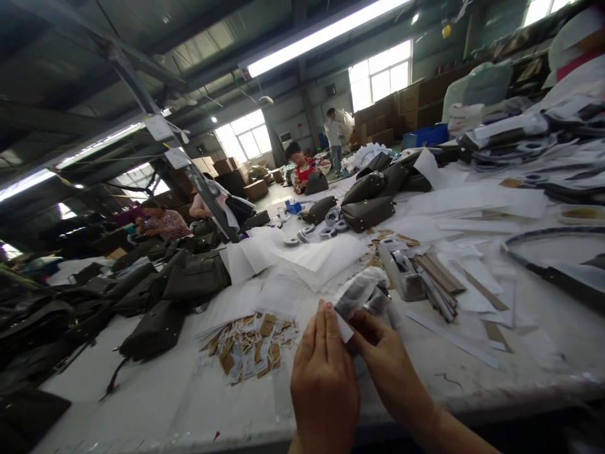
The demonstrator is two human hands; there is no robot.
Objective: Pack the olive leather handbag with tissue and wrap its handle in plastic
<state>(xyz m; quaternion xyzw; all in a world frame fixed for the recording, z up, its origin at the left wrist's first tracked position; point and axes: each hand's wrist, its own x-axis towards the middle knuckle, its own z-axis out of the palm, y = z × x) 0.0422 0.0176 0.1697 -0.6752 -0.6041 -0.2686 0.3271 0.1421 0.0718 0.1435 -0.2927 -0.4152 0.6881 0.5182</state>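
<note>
Close in front of me, both hands are on a dark bundle point(352, 299) partly covered in thin white wrapping; its exact kind is hard to make out. My left hand point(324, 381) lies along its near left side, fingers together and pressing on a white flap point(344, 328). From the right, my right hand point(390, 359) curls its fingers round the lower part. Its fingertips are partly hidden. Just left of the hands lies a pile of brown and white hang tags point(255, 347) with strings. A grey tape dispenser point(399, 271) stands beyond my right hand.
Dark green bags point(198, 274) crowd the left side, with more bags point(368, 198) farther back. White paper sheets point(293, 255), brown card strips point(439, 277) and wrapped rings point(331, 217) lie on the white table point(155, 403). Several people work beyond, one in a red apron point(304, 173).
</note>
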